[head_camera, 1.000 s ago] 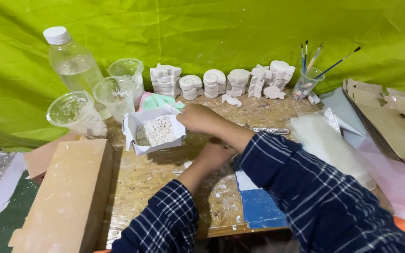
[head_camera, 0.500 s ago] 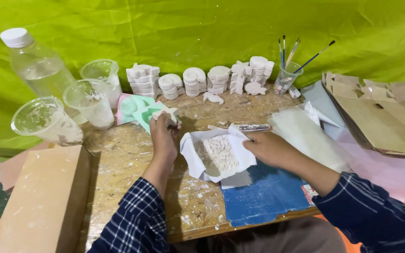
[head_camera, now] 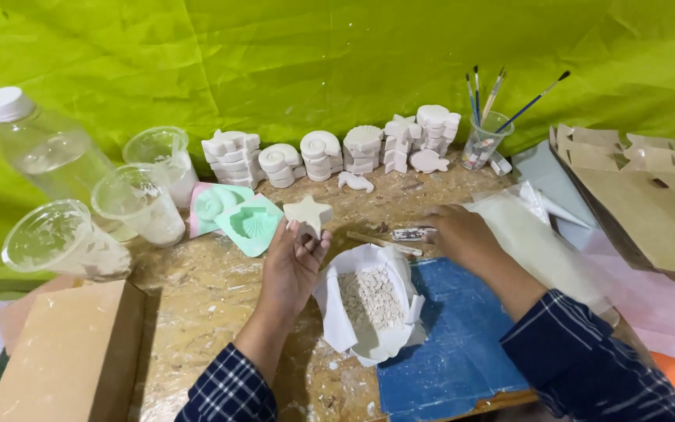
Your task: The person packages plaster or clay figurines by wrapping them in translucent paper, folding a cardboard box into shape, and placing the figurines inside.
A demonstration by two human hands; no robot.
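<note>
left hand (head_camera: 294, 262) gripping star cast (head_camera: 308, 212), knife (head_camera: 411, 233) half-hidden

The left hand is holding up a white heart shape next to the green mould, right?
Not a heart. The head view shows the left hand holding up a white star shape next to the green mould.

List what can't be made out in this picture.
- Head view: the right hand covers one end of the small tool it reaches for, so its grip is unclear.
- The left hand hides the lower part of the star cast.
- The cardboard box is cut off by the bottom edge.
- The brush tips in the cup are too small to tell.
</note>
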